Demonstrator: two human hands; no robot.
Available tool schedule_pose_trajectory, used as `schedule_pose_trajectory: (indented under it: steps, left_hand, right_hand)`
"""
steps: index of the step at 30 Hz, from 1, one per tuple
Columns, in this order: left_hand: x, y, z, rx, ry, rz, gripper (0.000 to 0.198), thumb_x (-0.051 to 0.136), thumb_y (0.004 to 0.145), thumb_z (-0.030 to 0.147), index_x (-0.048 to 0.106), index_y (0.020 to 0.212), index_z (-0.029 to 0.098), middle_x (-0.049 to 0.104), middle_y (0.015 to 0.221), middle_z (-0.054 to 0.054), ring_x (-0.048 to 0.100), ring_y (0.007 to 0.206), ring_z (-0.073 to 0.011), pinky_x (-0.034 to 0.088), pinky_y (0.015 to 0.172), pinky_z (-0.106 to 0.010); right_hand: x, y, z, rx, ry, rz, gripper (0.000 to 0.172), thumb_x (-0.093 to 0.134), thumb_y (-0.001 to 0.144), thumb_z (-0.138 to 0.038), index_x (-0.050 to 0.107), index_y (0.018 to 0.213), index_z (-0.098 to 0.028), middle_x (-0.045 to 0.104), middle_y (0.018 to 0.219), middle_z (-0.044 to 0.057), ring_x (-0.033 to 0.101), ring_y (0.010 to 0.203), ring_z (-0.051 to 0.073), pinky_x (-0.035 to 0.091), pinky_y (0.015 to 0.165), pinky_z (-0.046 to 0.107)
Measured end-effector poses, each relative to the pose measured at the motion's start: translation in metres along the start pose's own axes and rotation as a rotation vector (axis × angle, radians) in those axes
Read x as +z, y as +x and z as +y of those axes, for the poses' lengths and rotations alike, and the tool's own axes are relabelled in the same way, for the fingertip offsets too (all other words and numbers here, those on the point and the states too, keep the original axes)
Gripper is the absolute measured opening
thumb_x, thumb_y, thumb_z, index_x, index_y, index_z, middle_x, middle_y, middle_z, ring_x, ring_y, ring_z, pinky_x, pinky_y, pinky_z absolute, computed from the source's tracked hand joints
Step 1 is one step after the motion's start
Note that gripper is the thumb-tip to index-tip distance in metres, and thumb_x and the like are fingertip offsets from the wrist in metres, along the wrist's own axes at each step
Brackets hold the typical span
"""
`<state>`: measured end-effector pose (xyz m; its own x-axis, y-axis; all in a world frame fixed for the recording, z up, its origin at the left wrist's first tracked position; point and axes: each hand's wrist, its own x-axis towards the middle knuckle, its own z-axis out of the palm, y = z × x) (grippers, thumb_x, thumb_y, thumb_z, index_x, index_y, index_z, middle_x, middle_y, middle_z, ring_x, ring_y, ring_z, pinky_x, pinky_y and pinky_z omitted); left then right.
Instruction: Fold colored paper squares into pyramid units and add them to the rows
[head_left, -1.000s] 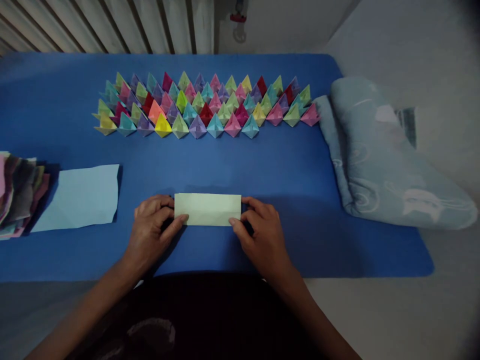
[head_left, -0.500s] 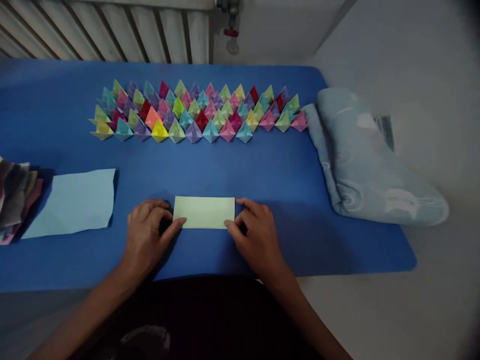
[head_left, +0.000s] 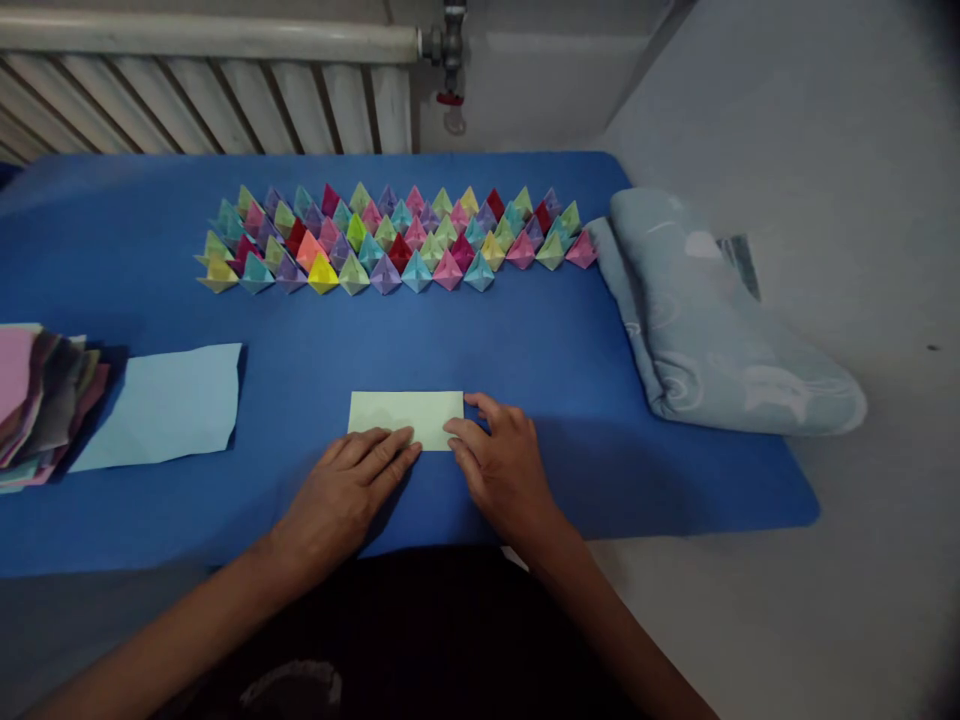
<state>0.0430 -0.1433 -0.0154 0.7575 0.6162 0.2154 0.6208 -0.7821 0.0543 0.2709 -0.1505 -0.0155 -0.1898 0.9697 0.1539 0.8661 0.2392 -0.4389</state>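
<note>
A pale green paper rectangle (head_left: pixel 405 408) lies flat on the blue table (head_left: pixel 315 345), long side toward me. My left hand (head_left: pixel 349 485) rests over its lower left part, palm down, with the fingers stretched out flat on the paper. At the right end, my right hand (head_left: pixel 504 460) has its thumb and a finger on the lower right corner and another finger along the right edge, gripping the paper there.
Rows of small folded colourful paper pieces (head_left: pixel 385 272) stand across the back. On the left are a light blue sheet (head_left: pixel 184 400) and a stack of coloured papers (head_left: pixel 49 400). A folded grey-blue cloth (head_left: pixel 720 330) lies at the right; a radiator (head_left: pixel 210 40) is behind.
My left hand has left the paper's left edge and moved right, flattening onto its lower part. My right hand stays at the right end, its fingers slightly shifted. The camera view has shifted a little.
</note>
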Motion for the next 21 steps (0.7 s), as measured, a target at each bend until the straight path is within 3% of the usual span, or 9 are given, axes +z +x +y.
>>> schedule_pose_trajectory:
  steps: [6,10,13,16,21]
  left_hand:
    - [-0.011,-0.031,-0.006,-0.137,0.035,-0.022,0.048,0.037,0.092,0.005,0.055,0.135,0.017,0.063,0.134,-0.011,0.06,0.112,-0.0274,0.046,0.09,-0.041]
    - [-0.01,-0.024,-0.002,-0.203,0.006,0.045,0.039,0.04,0.093,0.007,0.062,0.124,0.016,0.068,0.123,-0.012,0.063,0.106,-0.0271,0.045,0.09,-0.044]
    - [-0.01,-0.014,0.001,-0.214,-0.007,0.111,0.027,0.045,0.095,0.014,0.065,0.114,0.014,0.07,0.115,-0.012,0.064,0.1,-0.0271,0.046,0.088,-0.045]
    - [-0.011,-0.009,0.0,-0.214,0.016,0.137,0.021,0.048,0.096,0.017,0.064,0.108,0.013,0.072,0.11,-0.012,0.065,0.096,-0.027,0.046,0.086,-0.046]
    - [-0.012,-0.007,-0.001,-0.191,0.049,0.145,0.017,0.049,0.095,0.015,0.064,0.104,0.012,0.072,0.108,-0.012,0.064,0.093,-0.0266,0.046,0.085,-0.046]
  right_hand:
    - [-0.008,0.014,0.001,-0.013,-0.002,-0.088,0.024,0.054,0.087,-0.016,0.069,0.106,-0.02,0.055,0.134,0.016,0.052,0.11,0.033,0.045,0.086,0.048]
    - [-0.012,0.042,-0.004,-0.013,0.045,-0.113,0.032,0.055,0.086,-0.02,0.063,0.117,-0.015,0.061,0.122,0.017,0.056,0.107,0.03,0.045,0.089,0.043]
    - [-0.017,0.054,-0.007,0.036,0.063,-0.208,0.032,0.05,0.088,-0.021,0.061,0.118,-0.014,0.066,0.108,0.013,0.06,0.094,0.025,0.046,0.083,0.037]
    - [-0.021,0.054,-0.007,0.064,0.111,-0.273,0.036,0.051,0.088,-0.022,0.058,0.122,-0.016,0.068,0.1,0.01,0.06,0.084,0.021,0.045,0.076,0.032]
    - [-0.023,0.043,-0.008,0.022,-0.005,-0.21,0.03,0.052,0.086,-0.021,0.063,0.112,-0.014,0.067,0.099,0.012,0.058,0.09,0.024,0.042,0.083,0.036]
